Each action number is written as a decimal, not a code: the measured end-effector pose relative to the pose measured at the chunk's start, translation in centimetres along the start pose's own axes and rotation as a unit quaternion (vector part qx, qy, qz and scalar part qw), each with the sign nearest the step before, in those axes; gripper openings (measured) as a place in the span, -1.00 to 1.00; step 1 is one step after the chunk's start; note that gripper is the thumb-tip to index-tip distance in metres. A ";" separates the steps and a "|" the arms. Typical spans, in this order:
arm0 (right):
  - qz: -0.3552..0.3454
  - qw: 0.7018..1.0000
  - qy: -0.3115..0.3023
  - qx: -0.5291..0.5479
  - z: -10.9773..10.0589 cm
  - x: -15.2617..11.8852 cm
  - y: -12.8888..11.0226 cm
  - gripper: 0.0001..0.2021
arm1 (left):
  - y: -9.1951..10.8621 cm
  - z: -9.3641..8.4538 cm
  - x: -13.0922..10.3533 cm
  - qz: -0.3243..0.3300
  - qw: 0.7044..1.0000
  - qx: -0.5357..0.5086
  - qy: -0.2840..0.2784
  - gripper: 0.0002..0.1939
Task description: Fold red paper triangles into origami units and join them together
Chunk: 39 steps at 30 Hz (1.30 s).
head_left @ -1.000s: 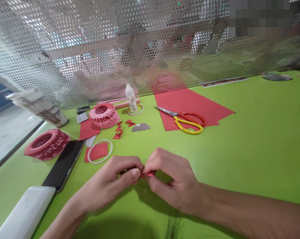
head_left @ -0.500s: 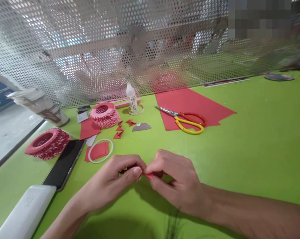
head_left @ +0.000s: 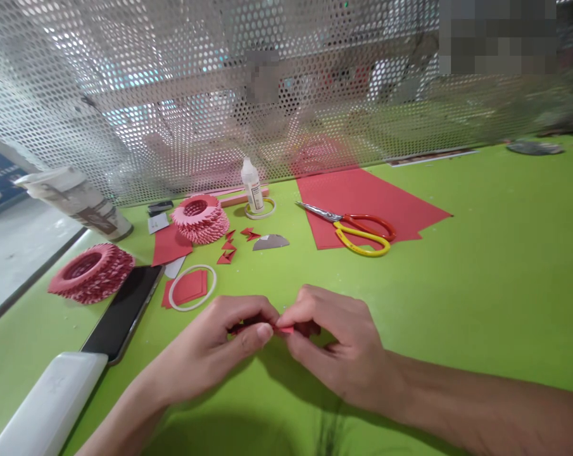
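A small piece of folded red paper (head_left: 285, 330) is pinched between my two hands, just above the green table. My left hand (head_left: 229, 339) closes on its left end with thumb and forefinger, hiding most of it. At the other end, my right hand (head_left: 336, 345) grips with the fingertips, so only a short strip shows. Beyond the hands lie several small folded red triangles (head_left: 226, 256) and a grey half-disc (head_left: 270, 242). Red paper squares (head_left: 185, 287) sit under a pale ring (head_left: 214, 278) left of them.
Yellow-and-red handled scissors (head_left: 362, 240) rest on large red sheets (head_left: 381, 199). A glue bottle (head_left: 252, 187) stands near the perforated screen (head_left: 182, 101). Two folded-paper rings (head_left: 201, 221), a phone (head_left: 125, 310), a white case-like object (head_left: 49, 405) and a cup (head_left: 81, 206) occupy the left.
The exposed end of the red paper has tipped slightly and looks flatter and narrower between my fingers. Both hands stay in nearly the same place.
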State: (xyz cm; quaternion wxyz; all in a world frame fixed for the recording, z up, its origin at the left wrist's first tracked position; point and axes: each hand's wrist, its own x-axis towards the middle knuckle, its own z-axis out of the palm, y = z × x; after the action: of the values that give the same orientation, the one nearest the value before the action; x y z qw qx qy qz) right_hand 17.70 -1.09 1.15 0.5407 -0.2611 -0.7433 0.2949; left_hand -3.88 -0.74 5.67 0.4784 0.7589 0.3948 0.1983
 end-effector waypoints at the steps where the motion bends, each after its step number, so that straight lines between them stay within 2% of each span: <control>1: 0.002 1.000 0.003 0.003 0.0 0.0 0.0 -0.84 | 0.0 0.0 0.0 -0.002 1.000 0.001 0.000 -0.56; 18: -0.027 0.999 -0.011 0.028 0.1 -0.1 0.2 -0.78 | -0.4 -0.3 -0.3 -0.015 0.999 0.010 0.030 -0.49; 28: -0.004 1.000 -0.003 0.031 0.1 0.0 0.0 -0.83 | -0.3 -0.2 -0.1 -0.010 1.000 0.006 0.022 -0.52; 33: -0.003 0.999 -0.020 0.043 -0.1 0.1 0.0 -0.80 | -0.1 0.1 0.1 0.001 1.000 -0.012 0.019 -0.55; 39: 0.002 0.999 -0.006 0.042 -0.1 0.3 0.2 -0.76 | -0.3 -0.1 0.1 -0.010 0.999 -0.011 0.028 -0.52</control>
State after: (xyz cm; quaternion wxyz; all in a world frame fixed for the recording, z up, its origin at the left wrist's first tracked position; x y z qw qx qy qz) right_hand 17.71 -0.75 1.23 0.5458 -0.2377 -0.7332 0.3287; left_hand -4.02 -0.59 5.42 0.4777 0.7436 0.4135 0.2188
